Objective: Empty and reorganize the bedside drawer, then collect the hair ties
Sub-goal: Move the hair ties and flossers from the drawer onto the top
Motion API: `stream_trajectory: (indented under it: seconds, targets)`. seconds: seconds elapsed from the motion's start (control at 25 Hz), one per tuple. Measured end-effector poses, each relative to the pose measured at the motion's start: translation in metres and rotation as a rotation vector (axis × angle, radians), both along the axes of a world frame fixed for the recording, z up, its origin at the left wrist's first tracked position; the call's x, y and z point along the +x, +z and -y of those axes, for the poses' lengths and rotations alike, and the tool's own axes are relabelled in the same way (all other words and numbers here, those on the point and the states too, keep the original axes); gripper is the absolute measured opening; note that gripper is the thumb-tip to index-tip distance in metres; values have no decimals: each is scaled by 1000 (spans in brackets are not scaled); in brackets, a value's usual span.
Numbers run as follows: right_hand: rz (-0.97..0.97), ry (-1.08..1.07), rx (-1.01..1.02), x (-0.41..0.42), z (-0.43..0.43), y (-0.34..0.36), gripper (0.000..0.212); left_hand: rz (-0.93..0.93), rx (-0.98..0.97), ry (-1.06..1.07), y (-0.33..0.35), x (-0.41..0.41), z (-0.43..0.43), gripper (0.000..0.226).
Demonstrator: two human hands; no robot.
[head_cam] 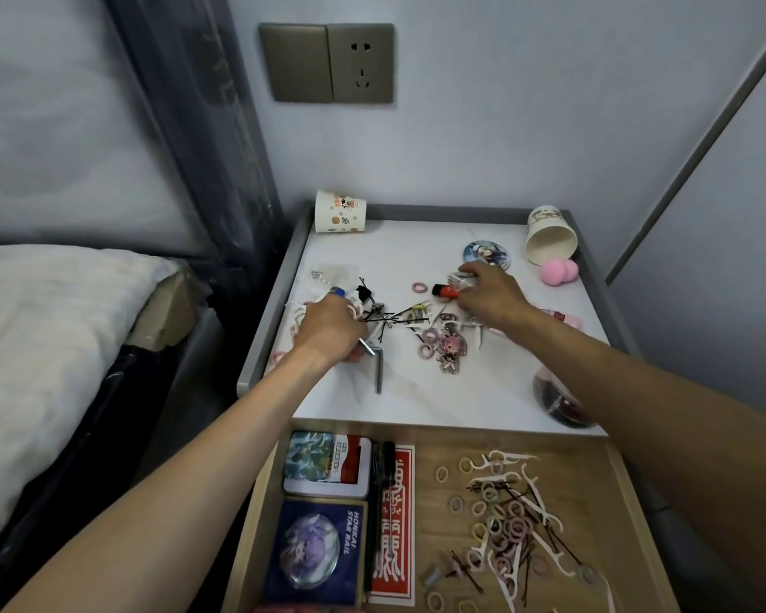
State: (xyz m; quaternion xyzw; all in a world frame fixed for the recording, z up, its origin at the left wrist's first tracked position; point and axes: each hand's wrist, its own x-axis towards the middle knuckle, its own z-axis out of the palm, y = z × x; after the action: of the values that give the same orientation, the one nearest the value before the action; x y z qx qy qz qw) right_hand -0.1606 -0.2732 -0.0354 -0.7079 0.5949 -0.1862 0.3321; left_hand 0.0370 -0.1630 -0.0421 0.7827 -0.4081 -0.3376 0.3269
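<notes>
The bedside drawer (620, 475) is pulled open below the white nightstand top (399, 250). Inside it lie several pastel hair ties (505, 526), floss picks and bobby pins on the right, cards and tins on the left. More hair ties (430, 336), black bobby pins (399, 316) and a keychain (452, 347) are scattered on the top. My left hand (328, 327) is curled over small items at the top's left, gripping something I cannot make out. My right hand (489, 294) pinches small clear-wrapped items beside a red lighter (445, 290).
A paper cup (339, 212) stands at the back left, another cup (549, 236) lies tipped at the back right by a pink sponge (559, 272) and a round badge (485, 253). A metal hex key (377, 365) lies near my left wrist. A bed (49, 347) is at the left.
</notes>
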Motion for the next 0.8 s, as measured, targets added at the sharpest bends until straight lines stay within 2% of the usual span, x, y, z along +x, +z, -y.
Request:
stream_trajectory:
  seconds: [0.12, 0.32, 0.52, 0.72, 0.8]
  targets:
    - [-13, -49, -51, -1, 0, 1, 42, -54, -25, -9, 4, -3, -4, 8]
    - [6, -126, -131, 2, -12, -3, 26, -11, -68, -18, 2, -1, -10, 14]
    - [-69, -83, -108, -2, -16, -6, 38, -2, -65, -31, 0, 2, -18, 33]
    - [-7, -56, -64, 0, -17, -11, 47, 44, -120, 39, 0, 7, -20, 24]
    - [-62, 3, -83, 0, -16, -13, 52, 69, -156, 60, -1, 9, -21, 28]
